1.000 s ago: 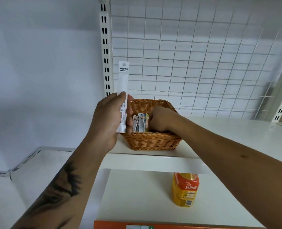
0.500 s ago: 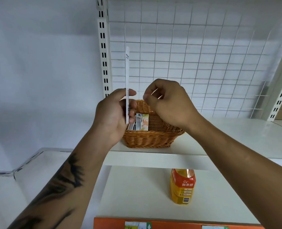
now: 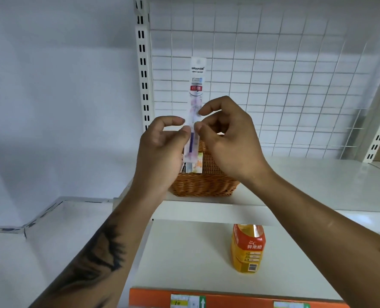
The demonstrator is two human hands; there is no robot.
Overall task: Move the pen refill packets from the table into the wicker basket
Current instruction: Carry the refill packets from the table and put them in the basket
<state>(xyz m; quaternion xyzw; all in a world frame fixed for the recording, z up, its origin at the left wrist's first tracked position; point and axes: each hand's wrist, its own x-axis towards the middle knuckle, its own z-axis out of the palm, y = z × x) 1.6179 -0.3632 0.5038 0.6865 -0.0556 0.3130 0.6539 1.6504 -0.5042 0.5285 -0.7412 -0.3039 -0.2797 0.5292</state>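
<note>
Here both hands are raised above the wicker basket (image 3: 203, 185): the left hand (image 3: 160, 150) and right hand (image 3: 229, 141) pinch one upright pen refill packet (image 3: 196, 94) between curled fingertips. Several packets (image 3: 192, 166) stand inside; exact count unclear.

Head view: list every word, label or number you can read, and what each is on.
"bitoon": brand at the top of the pen refill packet; small print beneath is blurred.
"可擦": its red tag.
"鲜果橙": orange label of the juice bottle; its barcode and fine print are unreadable.
Stickers on the orange box: too blurred.
</note>
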